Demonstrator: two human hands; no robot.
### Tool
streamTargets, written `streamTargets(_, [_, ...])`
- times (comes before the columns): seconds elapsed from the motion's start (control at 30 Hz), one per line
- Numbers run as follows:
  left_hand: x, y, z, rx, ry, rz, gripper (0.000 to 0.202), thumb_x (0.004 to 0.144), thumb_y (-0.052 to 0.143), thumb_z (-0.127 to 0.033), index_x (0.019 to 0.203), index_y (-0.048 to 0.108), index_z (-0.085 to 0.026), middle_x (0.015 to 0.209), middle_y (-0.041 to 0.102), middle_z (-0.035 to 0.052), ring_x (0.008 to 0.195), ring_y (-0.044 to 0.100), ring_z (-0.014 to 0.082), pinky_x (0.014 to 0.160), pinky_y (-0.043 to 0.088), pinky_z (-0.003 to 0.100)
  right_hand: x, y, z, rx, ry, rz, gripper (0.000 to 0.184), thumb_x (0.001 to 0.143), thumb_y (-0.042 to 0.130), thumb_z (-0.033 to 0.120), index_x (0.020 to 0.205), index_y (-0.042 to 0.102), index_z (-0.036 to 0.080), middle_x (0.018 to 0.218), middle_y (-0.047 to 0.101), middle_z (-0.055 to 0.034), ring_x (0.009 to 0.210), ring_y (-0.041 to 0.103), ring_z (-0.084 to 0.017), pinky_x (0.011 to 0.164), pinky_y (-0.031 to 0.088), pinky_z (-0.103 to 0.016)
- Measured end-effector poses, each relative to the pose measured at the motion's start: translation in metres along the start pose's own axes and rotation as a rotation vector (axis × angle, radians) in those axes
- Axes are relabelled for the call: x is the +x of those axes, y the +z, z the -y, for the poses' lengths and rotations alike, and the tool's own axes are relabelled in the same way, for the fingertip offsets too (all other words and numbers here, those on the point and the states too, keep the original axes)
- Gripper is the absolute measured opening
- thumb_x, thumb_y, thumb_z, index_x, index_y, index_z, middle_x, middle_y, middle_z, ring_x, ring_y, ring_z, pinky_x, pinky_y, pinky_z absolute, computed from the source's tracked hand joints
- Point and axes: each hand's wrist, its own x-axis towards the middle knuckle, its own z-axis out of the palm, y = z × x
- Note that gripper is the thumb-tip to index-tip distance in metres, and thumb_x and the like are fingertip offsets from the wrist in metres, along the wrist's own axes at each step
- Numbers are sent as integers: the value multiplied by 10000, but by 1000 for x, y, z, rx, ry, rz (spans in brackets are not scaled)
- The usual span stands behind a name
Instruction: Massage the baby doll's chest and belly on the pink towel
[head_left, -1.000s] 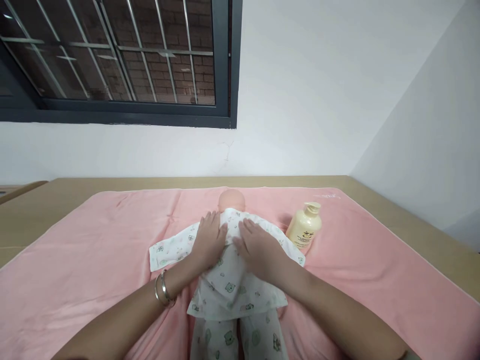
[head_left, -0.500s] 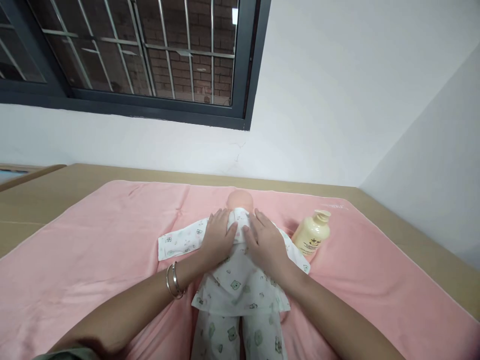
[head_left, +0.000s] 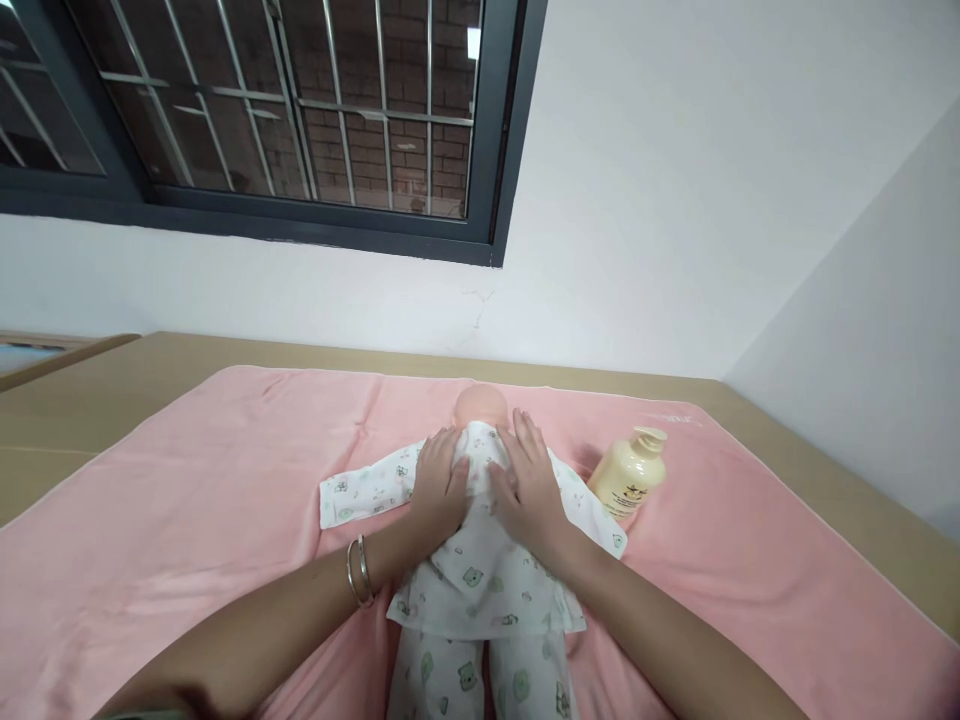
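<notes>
A baby doll [head_left: 487, 585] in white printed top and trousers lies on a pink towel [head_left: 247, 440], its head [head_left: 481, 404] toward the wall and its sleeves spread out to both sides. My left hand [head_left: 439, 488] rests flat on the left of its upper body, fingers stretched forward and thumb apart. On the right of the upper body lies my right hand [head_left: 531, 490], also flat, with its fingers extended. Neither hand grasps anything. The doll's face cannot be seen. Two bangles circle my left wrist.
A pale yellow pump bottle [head_left: 631, 474] stands on the towel, right of the doll's right-hand sleeve. Under the towel is a wooden tabletop [head_left: 172, 350] that meets a white wall [head_left: 600, 250]. A dark-framed, barred window [head_left: 300, 110] is above at the left.
Both hands stay on the doll's upper body. The right hand's fingers point more straight ahead now, and the left hand has shifted slightly. The whole view has tilted a little.
</notes>
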Motion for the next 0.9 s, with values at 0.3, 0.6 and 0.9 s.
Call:
streamTargets(0.3, [-9, -5, 0, -141, 49, -143, 497, 999, 218, -436, 1413, 341, -190, 1438, 410, 168, 1359, 373, 269, 1125, 305, 551, -12, -9, 23, -5, -173, 107, 523, 896, 448, 231, 1398, 447, 86, 1546, 308, -178, 1458, 194, -293, 1162, 192, -559])
streamTargets(0.6, [-8, -10, -4, -150, 13, -124, 528, 981, 250, -497, 1397, 366, -193, 1398, 439, 154, 1321, 399, 268, 1124, 307, 510, -16, 1, 17, 28, -100, 91, 513, 870, 477, 237, 1371, 485, 123, 1541, 324, -166, 1447, 228, -289, 1164, 128, -572])
streamTargets(0.9, [-7, -11, -3, -181, -66, -79, 517, 970, 283, -485, 1391, 366, -197, 1384, 444, 143, 1297, 413, 268, 1114, 317, 500, -31, -21, 23, 84, -270, 279, 577, 871, 517, 339, 1409, 450, 143, 1550, 316, -142, 1461, 185, -285, 1175, 76, -563])
